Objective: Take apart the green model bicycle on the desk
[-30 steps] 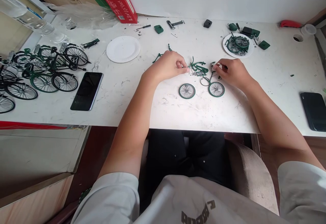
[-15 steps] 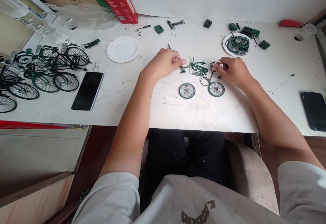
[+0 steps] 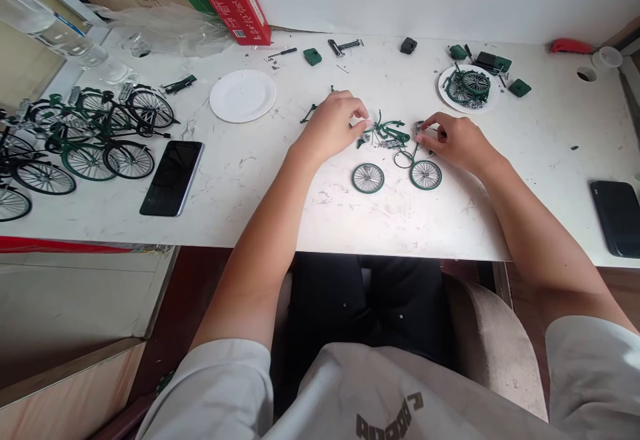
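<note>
Small green bicycle parts [image 3: 399, 136] lie on a white table [image 3: 250, 180] between a seated person's two hands, with a loose spoked wheel [image 3: 368, 178] just below them and a second wheel [image 3: 425, 175] near it, on the right. The left hand [image 3: 337, 123], fingers curled, and the right hand [image 3: 456, 139], thumb and forefinger close together, hover at either side; from here I cannot tell whether either grips anything. Farther left are a phone [image 3: 172, 178] and several miniature bicycles [image 3: 83, 152].
</note>
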A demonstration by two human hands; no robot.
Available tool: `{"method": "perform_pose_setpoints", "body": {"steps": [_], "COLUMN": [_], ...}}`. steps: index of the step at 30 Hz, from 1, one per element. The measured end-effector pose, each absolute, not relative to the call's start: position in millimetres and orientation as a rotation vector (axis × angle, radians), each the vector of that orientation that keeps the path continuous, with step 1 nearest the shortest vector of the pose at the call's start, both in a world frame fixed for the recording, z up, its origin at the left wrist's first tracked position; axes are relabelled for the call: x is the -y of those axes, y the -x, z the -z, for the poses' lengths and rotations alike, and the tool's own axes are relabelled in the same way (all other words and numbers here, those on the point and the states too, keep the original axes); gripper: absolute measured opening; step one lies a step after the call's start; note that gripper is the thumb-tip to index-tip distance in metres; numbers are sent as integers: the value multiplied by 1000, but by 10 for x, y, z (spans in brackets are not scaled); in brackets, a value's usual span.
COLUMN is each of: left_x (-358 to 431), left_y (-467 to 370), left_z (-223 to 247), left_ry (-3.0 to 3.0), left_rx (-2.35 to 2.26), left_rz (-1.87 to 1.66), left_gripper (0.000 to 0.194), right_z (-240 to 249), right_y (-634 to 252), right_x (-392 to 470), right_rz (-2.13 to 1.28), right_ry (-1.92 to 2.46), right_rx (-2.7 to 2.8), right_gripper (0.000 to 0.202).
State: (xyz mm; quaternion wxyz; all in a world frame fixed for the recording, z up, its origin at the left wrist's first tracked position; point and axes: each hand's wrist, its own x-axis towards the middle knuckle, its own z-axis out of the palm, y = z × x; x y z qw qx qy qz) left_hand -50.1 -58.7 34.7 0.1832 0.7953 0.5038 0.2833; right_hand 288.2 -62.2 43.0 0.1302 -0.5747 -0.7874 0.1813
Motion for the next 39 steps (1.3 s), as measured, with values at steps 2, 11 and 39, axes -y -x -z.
{"method": "perform_pose_setpoints", "body": {"steps": [2, 11, 39], "left_x": [592, 661, 606], "left_y": [432, 182, 299], "left_z": [-302, -116, -237], "left_ry": [-2286, -2298, -2147], "left_rx": [-1373, -1246, -1342], "left_rz": [-796, -717, -875], "left_gripper": [16, 54, 31], "right_z": [-432, -461, -731], "right_y": [-2864, -2796, -3036], "right_x": [632, 681, 629], "right_rz": [-529, -490, -774], "right_ry": [1661, 1614, 1635], "right_rx": [2289, 2308, 2284], "right_gripper": [53, 37, 67]}}
